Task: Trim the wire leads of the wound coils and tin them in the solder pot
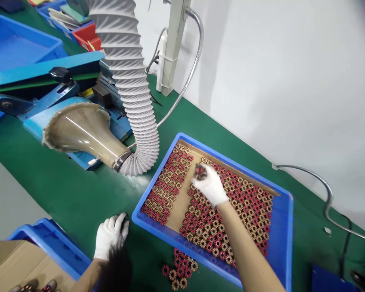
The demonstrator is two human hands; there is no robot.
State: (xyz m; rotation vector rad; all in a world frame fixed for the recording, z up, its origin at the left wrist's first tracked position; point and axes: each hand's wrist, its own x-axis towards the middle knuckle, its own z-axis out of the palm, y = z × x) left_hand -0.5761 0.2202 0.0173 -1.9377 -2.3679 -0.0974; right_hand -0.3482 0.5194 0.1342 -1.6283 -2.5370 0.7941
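Observation:
My right hand, in a white glove with dark fingertips, is closed on a few small toothed rings like motor stator cores. It is over the bare cardboard strip in a blue tray. Red and tan toothed rings lie in dense rows on both sides of that strip. Left of the tray, my left hand, gloved too, is low over the green table with its fingers curled in. Anything it may hold is hidden. Loose toothed rings lie on the table by the tray's near edge.
A grey ribbed hose runs down to a translucent hood at a blue machine. At lower left, a blue bin has cardboard and more rings in it. A white wall borders the green table.

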